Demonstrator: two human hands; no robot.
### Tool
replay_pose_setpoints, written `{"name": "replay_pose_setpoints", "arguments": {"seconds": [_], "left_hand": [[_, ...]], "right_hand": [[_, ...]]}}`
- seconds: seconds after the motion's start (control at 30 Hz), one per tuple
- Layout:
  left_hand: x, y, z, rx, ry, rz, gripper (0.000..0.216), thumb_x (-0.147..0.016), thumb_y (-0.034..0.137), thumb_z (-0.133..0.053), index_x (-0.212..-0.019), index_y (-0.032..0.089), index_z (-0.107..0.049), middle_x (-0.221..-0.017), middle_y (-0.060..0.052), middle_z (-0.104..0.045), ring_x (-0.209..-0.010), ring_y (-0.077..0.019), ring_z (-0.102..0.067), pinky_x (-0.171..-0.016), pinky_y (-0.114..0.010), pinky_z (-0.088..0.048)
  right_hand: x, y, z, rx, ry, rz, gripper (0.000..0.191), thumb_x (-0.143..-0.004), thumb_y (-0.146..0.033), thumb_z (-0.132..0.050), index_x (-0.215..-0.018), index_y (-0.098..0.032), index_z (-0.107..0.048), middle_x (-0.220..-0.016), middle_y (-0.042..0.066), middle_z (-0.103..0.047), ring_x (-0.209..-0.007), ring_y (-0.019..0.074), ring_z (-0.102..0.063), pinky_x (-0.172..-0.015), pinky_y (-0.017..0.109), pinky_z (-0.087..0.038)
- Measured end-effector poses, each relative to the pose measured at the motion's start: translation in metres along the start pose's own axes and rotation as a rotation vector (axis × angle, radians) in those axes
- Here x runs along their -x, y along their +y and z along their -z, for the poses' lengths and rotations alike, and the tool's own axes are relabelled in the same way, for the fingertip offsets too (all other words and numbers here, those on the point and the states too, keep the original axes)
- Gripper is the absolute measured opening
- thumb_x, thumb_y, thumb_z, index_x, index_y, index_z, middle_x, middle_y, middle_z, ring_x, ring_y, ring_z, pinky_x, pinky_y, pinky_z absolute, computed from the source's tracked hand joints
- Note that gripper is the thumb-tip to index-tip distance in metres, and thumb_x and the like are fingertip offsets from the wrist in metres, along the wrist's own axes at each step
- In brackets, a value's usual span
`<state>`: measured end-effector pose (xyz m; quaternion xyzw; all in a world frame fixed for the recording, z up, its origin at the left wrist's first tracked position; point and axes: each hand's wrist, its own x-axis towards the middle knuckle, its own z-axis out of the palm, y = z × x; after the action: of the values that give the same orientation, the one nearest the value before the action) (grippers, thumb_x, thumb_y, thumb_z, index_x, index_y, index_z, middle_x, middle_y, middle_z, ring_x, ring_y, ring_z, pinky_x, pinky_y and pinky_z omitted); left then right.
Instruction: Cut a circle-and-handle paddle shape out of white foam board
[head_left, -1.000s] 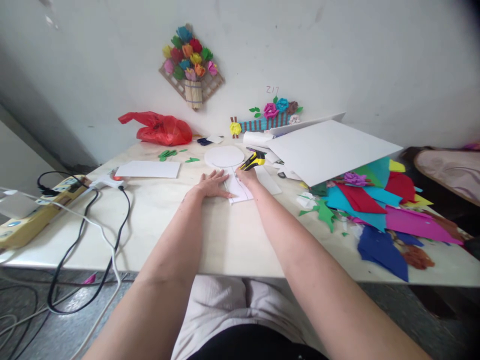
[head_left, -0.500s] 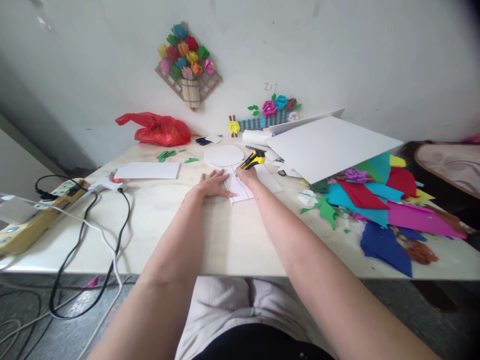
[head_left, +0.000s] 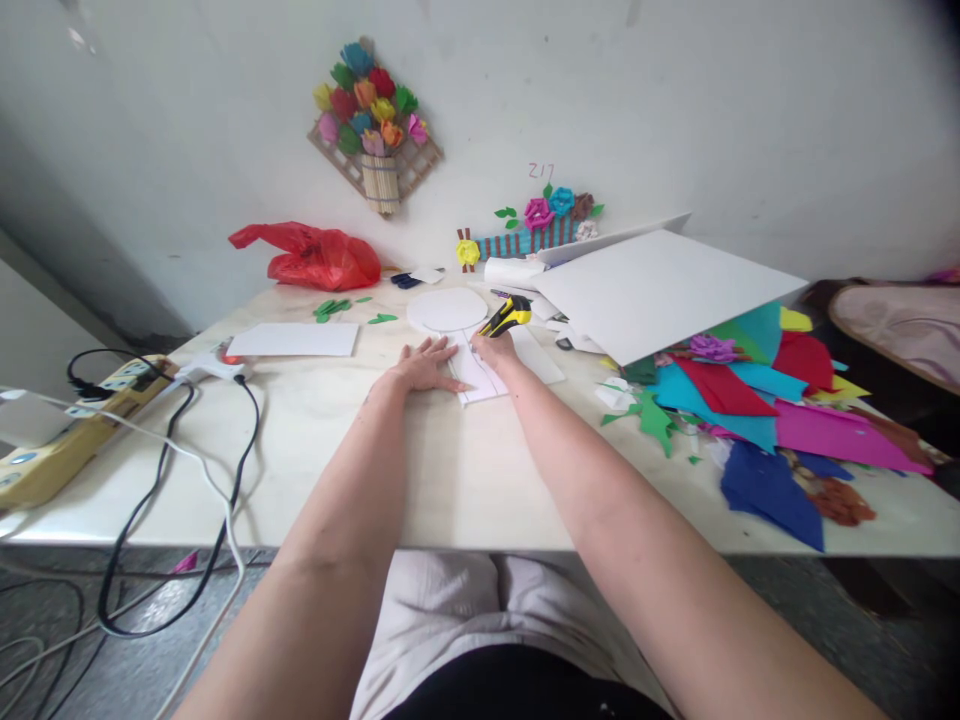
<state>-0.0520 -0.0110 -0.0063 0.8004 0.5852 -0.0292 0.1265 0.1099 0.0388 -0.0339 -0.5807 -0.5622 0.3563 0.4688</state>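
My left hand (head_left: 424,366) lies flat with fingers spread on the left edge of a small white sheet (head_left: 480,380) marked with curved pencil lines. Beside it my right hand (head_left: 495,350) is closed around a yellow and black utility knife (head_left: 507,317), whose tip points down at the top of the sheet. Just beyond the sheet lies a white paper disc (head_left: 447,310) on the pale table (head_left: 450,470).
A big white board (head_left: 660,290) leans over a heap of coloured paper scraps (head_left: 757,410) at right. A white rectangle (head_left: 294,340), green leaf cut-outs (head_left: 334,308) and a red plastic bag (head_left: 315,258) lie at left. A glue gun (head_left: 206,368), power strip (head_left: 67,430) and cables sit at the left edge.
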Motion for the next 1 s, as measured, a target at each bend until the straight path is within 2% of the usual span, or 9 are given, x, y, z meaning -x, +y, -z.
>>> {"name": "replay_pose_setpoints", "arguments": {"seconds": [0.73,1.0], "left_hand": [[-0.001,-0.001,0.0,0.002,0.002,0.0,0.109,-0.064,0.084,-0.048,-0.155,0.033,-0.018,-0.163,0.0,-0.002,-0.149,-0.0325,0.0,-0.115,-0.06,-0.001],[0.0,0.0,0.0,-0.007,0.0,0.0,0.108,-0.064,0.085,-0.048,-0.154,0.035,-0.018,-0.163,-0.001,-0.003,-0.148,-0.0355,-0.001,-0.115,-0.06,-0.003]], "right_hand": [[0.003,-0.002,0.003,0.018,-0.003,0.004,0.006,-0.072,-0.023,-0.055,-0.072,-0.018,-0.059,-0.076,0.006,-0.067,-0.084,0.023,-0.068,-0.076,0.033,-0.053],[0.01,-0.008,0.007,0.007,-0.01,-0.008,0.004,-0.069,-0.019,-0.055,-0.071,-0.019,-0.058,-0.072,0.004,-0.065,-0.082,0.0223,-0.067,-0.076,0.032,-0.052]]}}
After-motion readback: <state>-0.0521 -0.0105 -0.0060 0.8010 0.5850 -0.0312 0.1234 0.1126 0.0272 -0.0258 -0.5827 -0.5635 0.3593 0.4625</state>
